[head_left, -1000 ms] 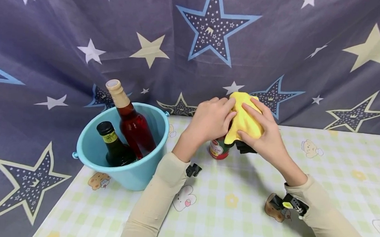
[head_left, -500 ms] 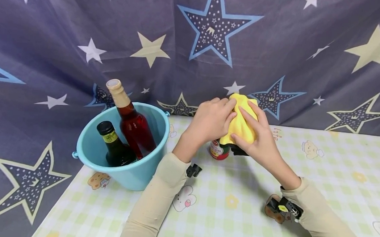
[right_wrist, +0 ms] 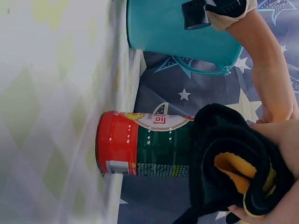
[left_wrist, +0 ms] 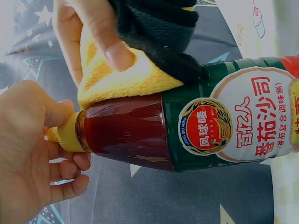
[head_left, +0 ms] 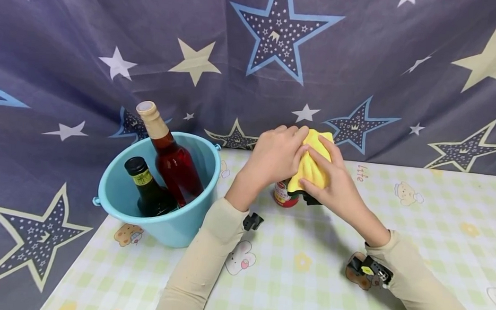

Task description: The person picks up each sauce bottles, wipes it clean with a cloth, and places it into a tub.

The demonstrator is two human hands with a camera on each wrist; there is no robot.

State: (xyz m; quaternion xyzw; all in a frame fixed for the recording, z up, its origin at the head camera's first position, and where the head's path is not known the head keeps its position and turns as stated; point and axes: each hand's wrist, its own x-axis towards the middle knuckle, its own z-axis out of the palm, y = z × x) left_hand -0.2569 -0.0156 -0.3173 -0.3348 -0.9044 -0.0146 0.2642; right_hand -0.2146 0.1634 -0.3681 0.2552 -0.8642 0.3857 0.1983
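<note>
A ketchup bottle (head_left: 285, 195) with a green and red label stands upright on the table, its upper part hidden by my hands in the head view. My left hand (head_left: 273, 152) grips its yellow cap (left_wrist: 70, 133), fingers curled round it in the left wrist view. With my right hand (head_left: 339, 185) I hold a yellow cloth (head_left: 310, 174) with a dark side. This cloth is bunched and pressed against the bottle's side below the cap. From the right wrist camera, the folded dark layer (right_wrist: 219, 121) covers the bottle's upper part.
Left of my arms stands a light blue bucket (head_left: 175, 229). Inside it lean a red bottle (head_left: 178, 172) with a cream top and a dark green bottle (head_left: 153, 196) with a black cap. A checkered cloth (head_left: 278, 280) covers the table; a starry curtain (head_left: 364, 62) hangs behind.
My right hand and the yellow cloth have moved slightly left and down along the bottle. The left hand stays at the cap, and the bottle keeps its place.
</note>
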